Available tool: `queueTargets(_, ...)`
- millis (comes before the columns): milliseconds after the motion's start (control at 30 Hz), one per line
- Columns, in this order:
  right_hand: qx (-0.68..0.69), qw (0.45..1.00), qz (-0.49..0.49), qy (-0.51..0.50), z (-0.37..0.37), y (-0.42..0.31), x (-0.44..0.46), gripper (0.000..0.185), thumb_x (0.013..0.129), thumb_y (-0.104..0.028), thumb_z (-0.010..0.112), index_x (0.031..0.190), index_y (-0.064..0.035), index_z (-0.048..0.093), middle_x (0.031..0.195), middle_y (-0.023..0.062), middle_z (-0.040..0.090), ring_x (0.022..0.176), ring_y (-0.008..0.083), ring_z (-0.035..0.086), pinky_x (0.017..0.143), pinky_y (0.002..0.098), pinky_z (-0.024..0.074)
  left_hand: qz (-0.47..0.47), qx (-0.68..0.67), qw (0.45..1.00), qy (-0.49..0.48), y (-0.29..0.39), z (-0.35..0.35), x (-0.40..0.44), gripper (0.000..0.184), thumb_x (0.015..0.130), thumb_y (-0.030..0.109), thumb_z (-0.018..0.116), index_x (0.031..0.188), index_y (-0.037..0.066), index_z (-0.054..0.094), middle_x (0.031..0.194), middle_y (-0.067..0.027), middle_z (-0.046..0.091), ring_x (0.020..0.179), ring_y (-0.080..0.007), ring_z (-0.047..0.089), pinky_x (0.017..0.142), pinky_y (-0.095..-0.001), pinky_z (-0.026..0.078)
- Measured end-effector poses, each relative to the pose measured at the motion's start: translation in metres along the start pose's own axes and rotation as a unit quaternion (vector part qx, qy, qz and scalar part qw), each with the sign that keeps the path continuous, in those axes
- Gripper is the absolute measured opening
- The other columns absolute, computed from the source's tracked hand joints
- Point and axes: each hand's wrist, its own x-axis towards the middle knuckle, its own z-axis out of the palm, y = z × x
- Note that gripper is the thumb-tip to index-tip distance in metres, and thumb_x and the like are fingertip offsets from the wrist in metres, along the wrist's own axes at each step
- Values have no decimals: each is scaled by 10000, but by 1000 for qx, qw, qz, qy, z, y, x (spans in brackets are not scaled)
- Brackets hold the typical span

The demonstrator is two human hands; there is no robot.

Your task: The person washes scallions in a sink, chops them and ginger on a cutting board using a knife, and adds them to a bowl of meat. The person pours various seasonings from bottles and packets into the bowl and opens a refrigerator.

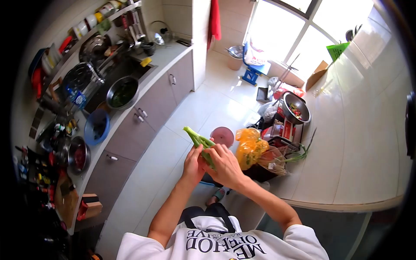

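A green leafy vegetable stalk (197, 138) is held up in front of my body, its pale cut end pointing to the upper left. My left hand (193, 164) is closed around it from the left side. From the right, my right hand (223, 164) has its fingers bent over the stalk, close against my left fingers. The lower part of the stalk is partly covered by my fingers. Beyond my hands, low down, is a pink round bin (222, 136), and an orange plastic bag (249, 149) lies to its right.
The left counter (162, 65) holds a steel bowl of greens (122, 92), a blue basin (97, 126) and a wooden board (66, 197). At the right, another steel bowl (296, 108) stands above boxes and spring onions (305, 149). A blue stool (251, 74) is near the window.
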Motion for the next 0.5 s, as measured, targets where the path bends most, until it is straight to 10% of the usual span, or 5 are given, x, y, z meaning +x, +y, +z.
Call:
queueTargets(200,172,979,70,-85,99,-108,12,285,851,-95,655,1104,8,574,875,112,625,824,247,641,720,363,508,26,38,999,28,78,-99,-119,430,1046,299,403,1414,76,401,1278,-70,536,1207,-185,489,989,-411,457)
queueTargets(333,487,798,155,-319,158,-172,33,239,952,-66,524,1136,82,552,953,93,643,845,167,654,771,289,530,95,103,988,66,143,-183,-189,336,960,282,628,1213,74,551,1024,-22,601,965,-124,572,833,-317,485)
queueTargets(500,544,635,195,-512,232,-267,68,246,1006,-230,489,1020,0,575,863,64,600,723,174,603,648,336,483,152,173,967,112,217,-251,-276,182,954,229,642,1032,75,583,889,-9,609,788,-100,591,696,-261,482)
